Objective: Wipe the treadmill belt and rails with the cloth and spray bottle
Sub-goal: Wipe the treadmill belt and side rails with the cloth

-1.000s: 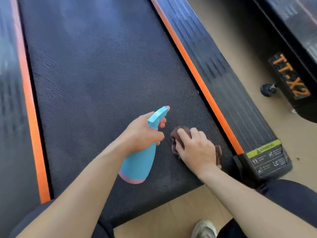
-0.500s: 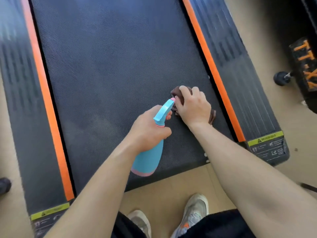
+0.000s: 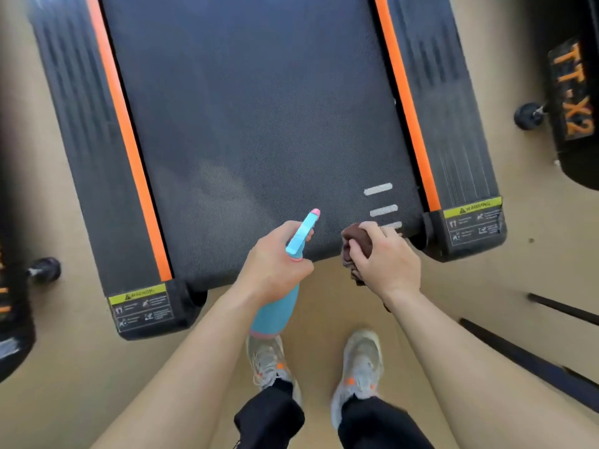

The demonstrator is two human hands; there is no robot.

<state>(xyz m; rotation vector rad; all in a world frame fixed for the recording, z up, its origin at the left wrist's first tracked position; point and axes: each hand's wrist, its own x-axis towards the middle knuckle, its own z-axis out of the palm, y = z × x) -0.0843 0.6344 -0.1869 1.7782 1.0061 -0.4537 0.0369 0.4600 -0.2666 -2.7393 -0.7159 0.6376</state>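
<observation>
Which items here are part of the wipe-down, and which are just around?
In the job: treadmill belt, left rail, right rail, spray bottle held in left hand, cloth held in right hand.

Just around: neighbouring machine marked TT-X2, black wheel, shoes, warning label.

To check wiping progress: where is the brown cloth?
In the head view, the brown cloth is bunched in the right hand at the near edge of the belt, right of the spray bottle.
</observation>
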